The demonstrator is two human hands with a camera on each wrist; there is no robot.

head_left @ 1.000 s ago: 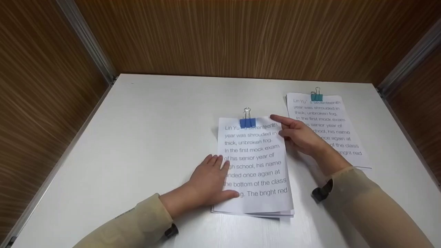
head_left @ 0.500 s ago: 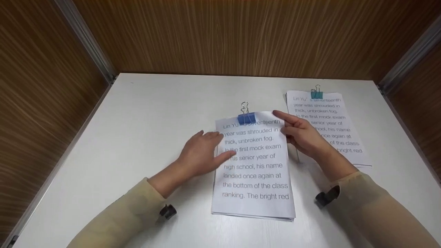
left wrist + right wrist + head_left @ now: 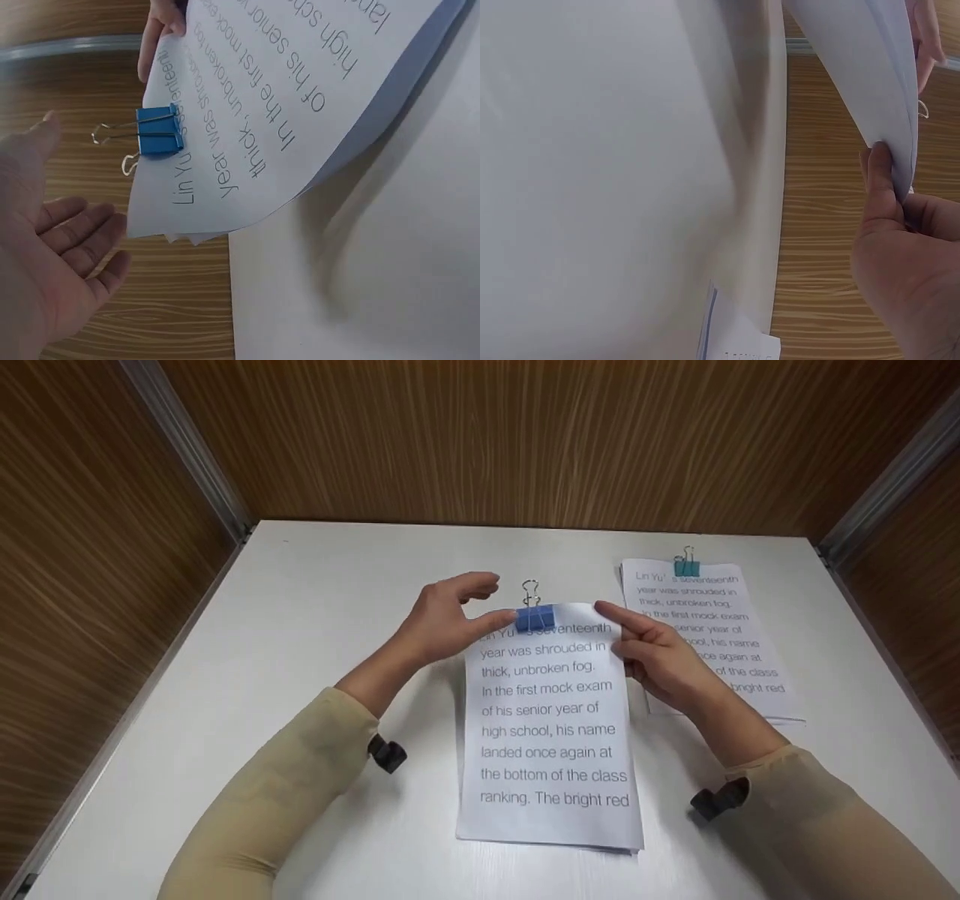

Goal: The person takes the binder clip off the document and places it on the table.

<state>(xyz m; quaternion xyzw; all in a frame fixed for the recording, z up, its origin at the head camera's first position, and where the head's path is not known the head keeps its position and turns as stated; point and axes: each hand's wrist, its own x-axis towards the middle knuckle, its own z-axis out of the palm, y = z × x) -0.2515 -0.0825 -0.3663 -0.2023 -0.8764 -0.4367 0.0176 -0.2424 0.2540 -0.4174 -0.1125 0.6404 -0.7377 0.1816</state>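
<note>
A stack of printed paper sheets (image 3: 551,735) has a blue binder clip (image 3: 535,619) on its top edge, wire handles sticking out. My right hand (image 3: 664,656) pinches the stack's top right corner between thumb and fingers; the right wrist view shows the thumb (image 3: 881,169) pressed against the sheets. The top end is lifted off the table and the sheets bend. Beside the clip, my left hand (image 3: 446,619) has its thumb and fingers apart, holding nothing. The left wrist view shows a gap between that hand (image 3: 52,262) and the clip (image 3: 159,131).
A second paper stack (image 3: 705,622) with a teal binder clip (image 3: 686,568) lies at the right, partly behind my right hand. The white table (image 3: 337,585) is bounded by wood-grain panels (image 3: 487,442) at the back and sides.
My left hand has left the stack's left edge and moved up to the clip. The right hand keeps its corner; the stack's top has risen and its lower edge has shifted slightly nearer.
</note>
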